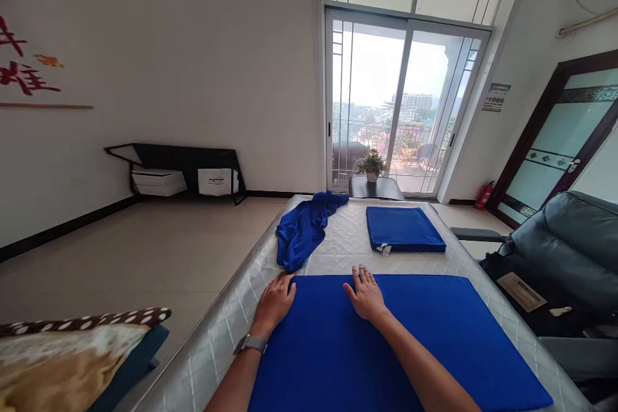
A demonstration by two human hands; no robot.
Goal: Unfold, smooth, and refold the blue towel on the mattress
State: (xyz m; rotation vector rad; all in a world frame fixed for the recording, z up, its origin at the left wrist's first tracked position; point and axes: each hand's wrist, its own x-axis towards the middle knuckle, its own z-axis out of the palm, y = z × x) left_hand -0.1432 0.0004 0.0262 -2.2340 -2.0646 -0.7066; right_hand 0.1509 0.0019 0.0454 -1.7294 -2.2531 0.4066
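Observation:
A blue cloth (434, 328) lies flat and smooth across the near part of a quilted, light grey mattress (338, 248). At the cloth's far left corner rests my left hand (274, 304), its fingers along the edge and the thumb apart. My right hand (365, 296) lies flat on the cloth near its far edge, fingers spread. Beyond it, to the right, is a neatly folded blue cloth stack (405, 226) with a white tag at its near side. A crumpled blue cloth (304, 228) lies loosely beyond my left hand.
A dark chair (375, 188) bearing a potted plant (371, 164) stands beyond the mattress, before sliding glass doors. On the right is a dark leather armchair (574, 244). Pillows and a blanket (82, 354) are at the lower left; a low black rack (188, 158) stands by the wall.

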